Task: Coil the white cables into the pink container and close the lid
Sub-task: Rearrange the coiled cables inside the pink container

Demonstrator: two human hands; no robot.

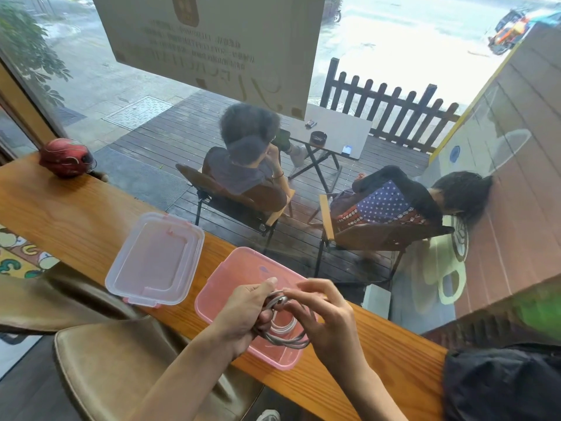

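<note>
A pink container [243,287] sits open on the wooden counter [76,214], its long axis running from the window side down toward the near edge, tilted to the right in the head view. Its clear lid [156,259] lies flat on the counter just beside it on the left, long axis roughly parallel to the container's.

Both hands hold a bundle of white cables [283,329] above the near half of the container. The left hand [246,311] has its fingers curled around the coil's left side, thumb on top. The right hand [328,317] pinches the top of the coil with thumb and forefinger, other fingers loosely bent. The loops hang down from the grip, their plane roughly upright, the lowest turns reaching into the container.

A red helmet [66,158] rests at the counter's far left end. A dark bag [501,384] sits at the right. A poster [212,41] on the window shows mirrored writing too blurred to read.
</note>
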